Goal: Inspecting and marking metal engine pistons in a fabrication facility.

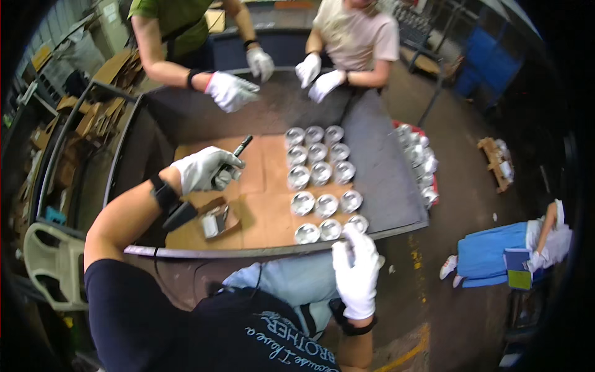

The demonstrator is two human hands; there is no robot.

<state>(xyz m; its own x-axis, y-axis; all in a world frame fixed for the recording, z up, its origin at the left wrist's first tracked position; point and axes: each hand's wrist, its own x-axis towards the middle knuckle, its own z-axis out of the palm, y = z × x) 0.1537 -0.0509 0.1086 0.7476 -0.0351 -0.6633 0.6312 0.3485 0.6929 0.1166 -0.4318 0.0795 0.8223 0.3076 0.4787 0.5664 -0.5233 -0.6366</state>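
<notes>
A black marker [243, 146] points up and away from my gloved left hand [209, 168], whose fingers are wrapped round it over the cardboard. Several shiny round metal parts [320, 173], cup-like in shape, stand in rows of three on the right of the cardboard sheet [248, 217]. My right hand [358, 273], in a white glove, is by the near right corner of these rows. Its fingers are apart and the fingertips reach the nearest right metal part [357, 223]; whether they touch it I cannot tell. Below my left hand lies a small open carton [232, 222] with pale pieces inside.
The dark metal bin [384, 161] has raised walls around the cardboard. Across it, two people in white gloves [232, 92] lean over the far wall. A red container [434, 186] heaped with silvery parts stands to the right. A plastic chair [52, 260] is at the left.
</notes>
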